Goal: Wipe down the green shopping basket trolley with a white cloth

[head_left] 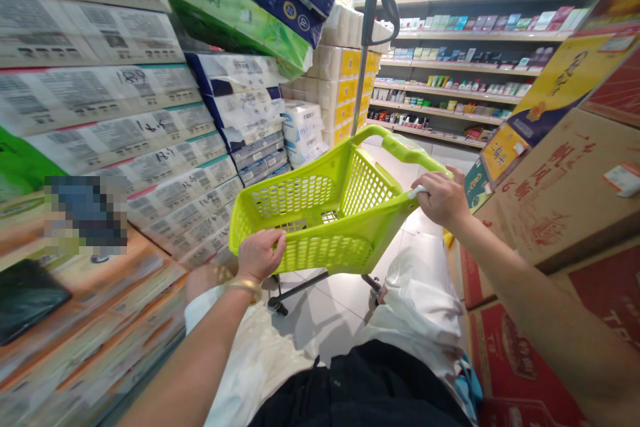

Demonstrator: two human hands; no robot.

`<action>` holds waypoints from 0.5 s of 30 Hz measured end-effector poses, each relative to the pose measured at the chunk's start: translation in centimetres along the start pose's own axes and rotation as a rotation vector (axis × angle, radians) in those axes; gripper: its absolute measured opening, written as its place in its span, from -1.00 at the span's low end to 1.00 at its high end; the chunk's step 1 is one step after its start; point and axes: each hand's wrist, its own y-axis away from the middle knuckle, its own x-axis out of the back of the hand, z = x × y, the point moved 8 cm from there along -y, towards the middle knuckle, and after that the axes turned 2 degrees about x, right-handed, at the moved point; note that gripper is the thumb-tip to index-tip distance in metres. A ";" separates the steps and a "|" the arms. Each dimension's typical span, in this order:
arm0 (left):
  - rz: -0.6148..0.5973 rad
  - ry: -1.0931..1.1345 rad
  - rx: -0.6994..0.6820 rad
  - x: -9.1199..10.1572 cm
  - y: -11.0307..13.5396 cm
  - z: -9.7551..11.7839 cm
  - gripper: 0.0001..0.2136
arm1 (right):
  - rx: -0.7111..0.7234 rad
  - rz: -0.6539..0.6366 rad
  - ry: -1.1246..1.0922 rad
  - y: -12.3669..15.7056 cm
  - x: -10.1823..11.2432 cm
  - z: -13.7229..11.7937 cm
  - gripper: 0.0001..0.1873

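A lime-green plastic shopping cart (320,253) stands slantwise in front of me, with nothing visible in its slotted basket. My left hand (261,254), a gold bangle at the wrist, grips the near rim of the basket. At the cart's right end, my right hand (443,195) is wrapped round the corner where the handlebar (413,152) meets the basket. The undersides of both hands' fingers are partly hidden. Below the basket, a dark metal frame with black wheels (278,307) rests on the floor.
Tall stacks of tissue packs (115,100) line the left side. Cardboard boxes (565,193) crowd close on the right. A metal pole (364,73) rises behind the cart. Shelves of small goods (465,90) fill the back. Pale floor tiles (325,310) show between them.
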 end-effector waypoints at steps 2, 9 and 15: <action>-0.019 -0.009 -0.013 -0.1 -0.5 -0.6 -0.60 | 0.003 0.004 -0.006 0.0 0.3 0.1 -0.80; -0.063 -0.030 -0.067 -0.3 -2.3 -2.2 -0.62 | -0.065 0.014 -0.011 0.0 0.2 -0.7 -0.79; 0.033 -0.171 0.039 0.6 -2.5 -2.9 -0.59 | -0.051 0.020 0.014 -0.1 0.7 -3.5 -0.80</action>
